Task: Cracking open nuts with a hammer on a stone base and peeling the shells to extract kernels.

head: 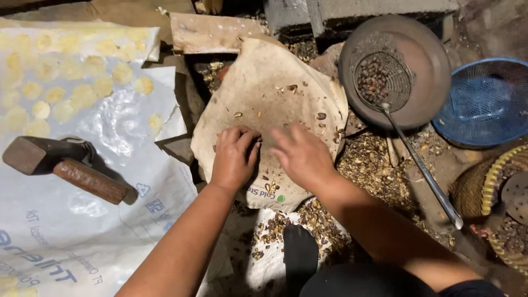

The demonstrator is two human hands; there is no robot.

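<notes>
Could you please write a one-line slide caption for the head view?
Both hands, left hand and right hand, work on a worn brown sheet, a mallet alongside.

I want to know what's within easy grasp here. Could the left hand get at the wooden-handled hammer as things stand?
Probably yes: the hammer lies uncovered on the plastic sheet, just left of the left hand, with nothing between them.
</notes>
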